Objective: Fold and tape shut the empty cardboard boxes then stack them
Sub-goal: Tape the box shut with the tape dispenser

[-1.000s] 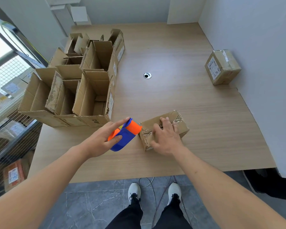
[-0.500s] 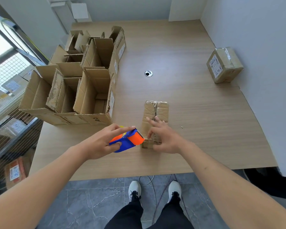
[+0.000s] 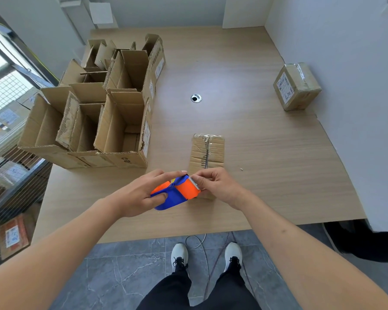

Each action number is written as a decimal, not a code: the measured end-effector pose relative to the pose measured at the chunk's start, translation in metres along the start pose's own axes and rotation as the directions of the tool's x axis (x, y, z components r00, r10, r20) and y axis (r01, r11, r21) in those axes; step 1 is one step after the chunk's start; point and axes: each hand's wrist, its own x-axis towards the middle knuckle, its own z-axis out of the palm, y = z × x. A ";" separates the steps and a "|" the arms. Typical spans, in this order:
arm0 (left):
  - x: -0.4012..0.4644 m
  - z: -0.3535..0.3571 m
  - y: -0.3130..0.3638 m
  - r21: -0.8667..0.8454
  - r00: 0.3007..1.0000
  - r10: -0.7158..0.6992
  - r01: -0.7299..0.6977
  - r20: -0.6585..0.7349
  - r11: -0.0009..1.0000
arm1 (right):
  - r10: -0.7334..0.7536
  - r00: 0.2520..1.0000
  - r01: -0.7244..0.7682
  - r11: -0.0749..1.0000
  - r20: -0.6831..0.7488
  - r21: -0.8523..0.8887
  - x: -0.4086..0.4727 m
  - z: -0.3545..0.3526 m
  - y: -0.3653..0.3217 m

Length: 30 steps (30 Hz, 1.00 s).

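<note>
Taping step: my left hand point(image 3: 141, 193) grips the tape dispenser point(image 3: 176, 193), right hand point(image 3: 215, 186) pinching at its blade over the small box point(image 3: 207, 153). Next I probably pull tape along the seam.

Wooden table point(image 3: 244, 70), round grommet hole point(image 3: 196, 98) near centre. Open cardboard boxes point(image 3: 99, 121) upper left; taped box point(image 3: 297, 86) upper right; small box point(image 3: 207, 151) centre.

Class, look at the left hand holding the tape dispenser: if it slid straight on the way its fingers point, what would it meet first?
Probably the right hand, pinching at the tape dispenser that the left hand holds; the small cardboard box lies just beyond. Depth is unclear.
</note>
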 end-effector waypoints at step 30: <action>0.009 0.009 0.029 0.027 0.997 0.063 -0.064 0.055 0.998 | 0.096 0.993 -0.084 0.981 -0.063 0.174 -0.038 -0.025 -0.004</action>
